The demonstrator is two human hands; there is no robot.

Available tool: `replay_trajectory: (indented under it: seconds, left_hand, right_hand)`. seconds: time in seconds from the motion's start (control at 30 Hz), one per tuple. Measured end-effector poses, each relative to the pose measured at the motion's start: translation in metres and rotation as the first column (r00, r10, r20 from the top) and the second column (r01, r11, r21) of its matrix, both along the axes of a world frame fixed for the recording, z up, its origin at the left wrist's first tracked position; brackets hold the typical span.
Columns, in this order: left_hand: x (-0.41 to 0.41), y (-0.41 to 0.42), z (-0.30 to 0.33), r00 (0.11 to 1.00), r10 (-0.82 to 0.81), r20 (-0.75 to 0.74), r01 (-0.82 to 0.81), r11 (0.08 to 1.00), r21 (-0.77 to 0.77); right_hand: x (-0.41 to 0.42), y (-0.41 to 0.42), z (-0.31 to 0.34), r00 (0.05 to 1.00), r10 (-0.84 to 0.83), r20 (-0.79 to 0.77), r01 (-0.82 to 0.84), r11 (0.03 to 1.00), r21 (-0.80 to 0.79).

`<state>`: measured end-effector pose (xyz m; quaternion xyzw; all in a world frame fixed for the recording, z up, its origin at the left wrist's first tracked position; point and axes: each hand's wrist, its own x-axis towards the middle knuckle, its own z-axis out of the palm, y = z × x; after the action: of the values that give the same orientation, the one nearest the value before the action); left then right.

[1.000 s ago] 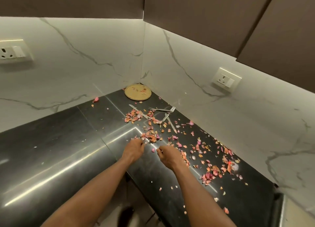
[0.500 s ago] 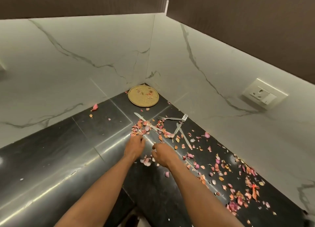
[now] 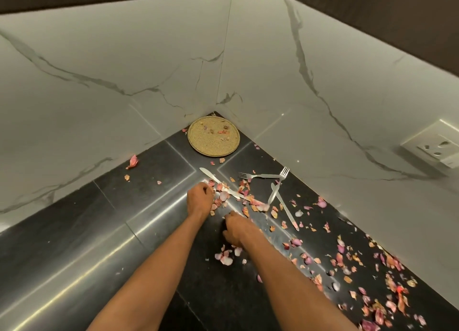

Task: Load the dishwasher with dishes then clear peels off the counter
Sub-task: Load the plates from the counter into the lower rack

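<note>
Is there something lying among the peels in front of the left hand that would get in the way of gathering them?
Yes: a knife lies across the peels just beyond the left hand.

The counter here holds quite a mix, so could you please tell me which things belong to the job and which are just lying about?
Part of the job:
onion peels scattered over the counter
left hand and right hand, gathering peels
two forks
two knives

Just lying about:
round woven mat in the corner
wall socket
</note>
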<state>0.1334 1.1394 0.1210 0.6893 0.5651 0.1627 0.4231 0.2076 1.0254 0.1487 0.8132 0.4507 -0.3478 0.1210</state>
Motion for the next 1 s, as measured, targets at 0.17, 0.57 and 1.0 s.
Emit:
replay_trajectory:
  seconds: [0.17,0.57,1.0]
  left_hand:
    - [0.018,0.043,-0.007,0.992,0.113,0.056,-0.11,0.993,-0.05]
    - [0.051,0.114,-0.025,0.978,0.209,0.02,-0.201,0.96,-0.194]
    - [0.086,0.156,-0.041,0.958,0.287,-0.01,-0.263,0.863,-0.431]
  right_hand:
    - [0.005,0.02,-0.019,1.0,-0.029,-0.01,0.028,0.996,-0.083]
    - [-0.01,0.022,-0.027,0.997,0.066,-0.035,-0.069,0.992,-0.107]
    - [-0.012,0.033,-0.04,0.985,0.173,0.025,-0.172,0.984,-0.039]
